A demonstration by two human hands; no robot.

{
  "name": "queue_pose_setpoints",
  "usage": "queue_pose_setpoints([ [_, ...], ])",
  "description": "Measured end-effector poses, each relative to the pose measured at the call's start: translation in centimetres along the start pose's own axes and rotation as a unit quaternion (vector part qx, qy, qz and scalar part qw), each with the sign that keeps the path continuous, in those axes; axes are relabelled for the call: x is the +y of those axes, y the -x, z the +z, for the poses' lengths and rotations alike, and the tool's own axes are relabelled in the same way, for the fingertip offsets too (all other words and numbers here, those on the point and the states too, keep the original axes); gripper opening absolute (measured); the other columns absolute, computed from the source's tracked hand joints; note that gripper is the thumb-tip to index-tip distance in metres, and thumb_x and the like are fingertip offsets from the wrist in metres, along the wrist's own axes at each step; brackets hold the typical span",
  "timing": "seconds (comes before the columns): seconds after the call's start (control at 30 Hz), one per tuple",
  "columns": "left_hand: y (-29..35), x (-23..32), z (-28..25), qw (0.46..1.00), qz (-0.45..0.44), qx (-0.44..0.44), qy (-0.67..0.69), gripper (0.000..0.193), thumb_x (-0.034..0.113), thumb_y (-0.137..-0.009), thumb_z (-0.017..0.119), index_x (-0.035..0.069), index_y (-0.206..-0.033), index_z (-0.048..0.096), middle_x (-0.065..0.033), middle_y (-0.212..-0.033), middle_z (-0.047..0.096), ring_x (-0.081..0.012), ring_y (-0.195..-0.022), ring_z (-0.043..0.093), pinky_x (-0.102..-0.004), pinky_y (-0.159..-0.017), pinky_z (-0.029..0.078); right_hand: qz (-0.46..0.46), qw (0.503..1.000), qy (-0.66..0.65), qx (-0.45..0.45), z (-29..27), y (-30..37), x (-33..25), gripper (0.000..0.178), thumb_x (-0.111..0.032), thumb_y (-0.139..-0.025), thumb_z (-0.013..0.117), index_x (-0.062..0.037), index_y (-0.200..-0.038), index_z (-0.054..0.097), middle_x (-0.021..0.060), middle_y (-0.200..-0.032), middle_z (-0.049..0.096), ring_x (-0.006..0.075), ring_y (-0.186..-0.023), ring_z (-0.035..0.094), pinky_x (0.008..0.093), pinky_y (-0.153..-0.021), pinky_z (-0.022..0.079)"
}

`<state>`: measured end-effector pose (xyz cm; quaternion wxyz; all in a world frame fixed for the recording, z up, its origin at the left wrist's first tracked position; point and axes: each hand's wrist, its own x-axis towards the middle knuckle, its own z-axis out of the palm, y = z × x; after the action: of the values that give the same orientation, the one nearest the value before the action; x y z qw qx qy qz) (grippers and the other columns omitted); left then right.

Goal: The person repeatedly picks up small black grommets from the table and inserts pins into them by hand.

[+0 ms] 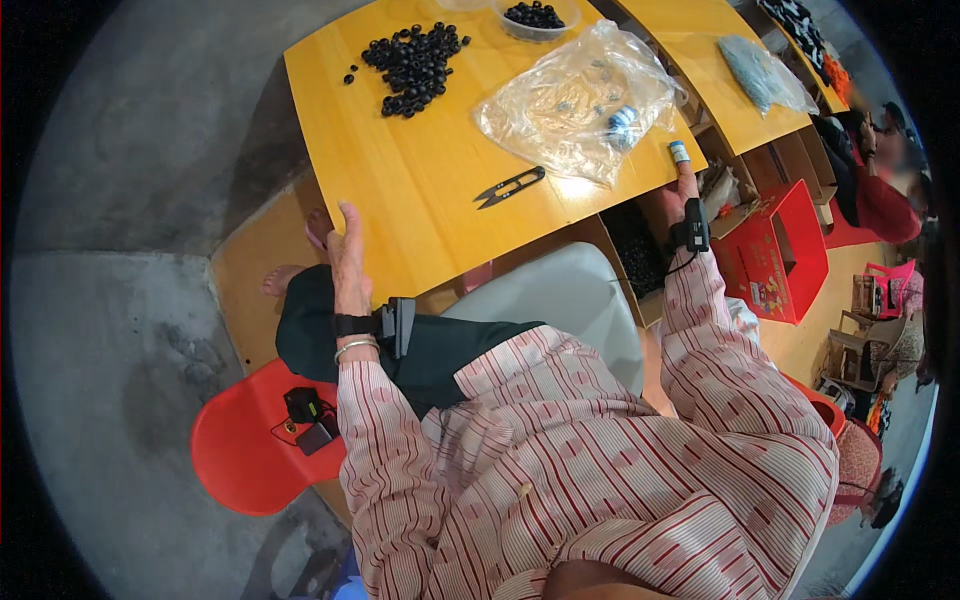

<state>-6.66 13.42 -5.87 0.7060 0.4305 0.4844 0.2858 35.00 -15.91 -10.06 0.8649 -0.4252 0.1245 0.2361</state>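
A yellow wooden table stands before me. My left hand grips its near left edge, thumb on top, the other fingers mostly hidden. At the near right corner my right hand holds the edge, its thumb raised over the top with a blue-and-white wrap around the tip; its other fingers are hidden below. Between the hands lie black thread snips. Behind them is a crumpled clear plastic bag with a blue-and-white roll at it. Loose black beads are spread at the far left.
A clear bowl of black beads sits at the far edge. Below right are a red box and cardboard boxes. A grey stool stands under the near edge; a red chair with small black devices is left. Another person sits far right.
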Motion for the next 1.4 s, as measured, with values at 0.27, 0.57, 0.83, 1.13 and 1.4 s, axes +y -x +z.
queue_pose_setpoints([
  [0.27, 1.4, -0.2, -0.2, 0.984, 0.101, 0.078, -0.127, 0.048, 0.038, -0.090, 0.054, -0.006, -0.109, 0.052, -0.0154, -0.099, 0.059, -0.0207, -0.091, 0.056, -0.0321, -0.080, 0.045, 0.054, 0.998, 0.026, 0.017, 2.7, 5.0, -5.3, 0.033, -0.017, -0.088, 0.059, -0.0022, -0.116, 0.052, 0.0130, -0.114, 0.058, 0.0248, -0.110, 0.054, 0.0393, -0.098, 0.041],
  [0.57, -3.5, 7.2, 2.6, 0.871, 0.257, 0.146, -0.393, 0.034, 0.020, -0.084, 0.061, 0.001, -0.111, 0.054, -0.0167, -0.101, 0.054, -0.0279, -0.094, 0.053, -0.0373, -0.083, 0.043, -0.447, 0.792, 0.407, 0.090, -1.4, 5.8, -8.3, 0.017, -0.012, -0.083, 0.060, -0.0012, -0.097, 0.059, 0.0014, -0.083, 0.059, 0.0091, -0.071, 0.050, 0.0243, -0.062, 0.042],
  [0.83, -13.1, 9.9, 5.3, 0.700, 0.445, 0.020, -0.558, 0.040, 0.007, -0.080, 0.055, 0.005, -0.120, 0.052, -0.0177, -0.114, 0.052, -0.0341, -0.104, 0.047, -0.0413, -0.088, 0.041, -0.507, 0.595, 0.602, -0.166, 12.2, 11.7, 0.7, 0.024, 0.000, -0.080, 0.060, -0.0002, -0.104, 0.057, 0.0106, -0.097, 0.059, 0.0182, -0.082, 0.057, 0.0275, -0.074, 0.046],
  [1.13, -17.8, 9.4, 5.9, 0.634, 0.462, -0.052, -0.618, 0.049, -0.006, -0.072, 0.052, 0.004, -0.120, 0.052, -0.0136, -0.114, 0.053, -0.0336, -0.106, 0.046, -0.0381, -0.092, 0.041, -0.473, 0.536, 0.646, -0.265, 14.2, 11.0, 5.6, 0.029, 0.000, -0.075, 0.064, -0.0018, -0.103, 0.058, 0.0152, -0.097, 0.058, 0.0306, -0.086, 0.057, 0.0352, -0.074, 0.046],
  [1.4, -12.0, 8.7, 6.9, 0.637, 0.438, -0.017, -0.634, 0.025, -0.007, -0.071, 0.053, 0.000, -0.095, 0.056, -0.0158, -0.091, 0.054, -0.0339, -0.090, 0.050, -0.0399, -0.080, 0.044, -0.469, 0.519, 0.647, -0.305, 14.4, 11.3, 5.8, 0.028, -0.002, -0.074, 0.064, -0.0028, -0.101, 0.058, 0.0136, -0.096, 0.057, 0.0311, -0.084, 0.054, 0.0373, -0.072, 0.044],
])
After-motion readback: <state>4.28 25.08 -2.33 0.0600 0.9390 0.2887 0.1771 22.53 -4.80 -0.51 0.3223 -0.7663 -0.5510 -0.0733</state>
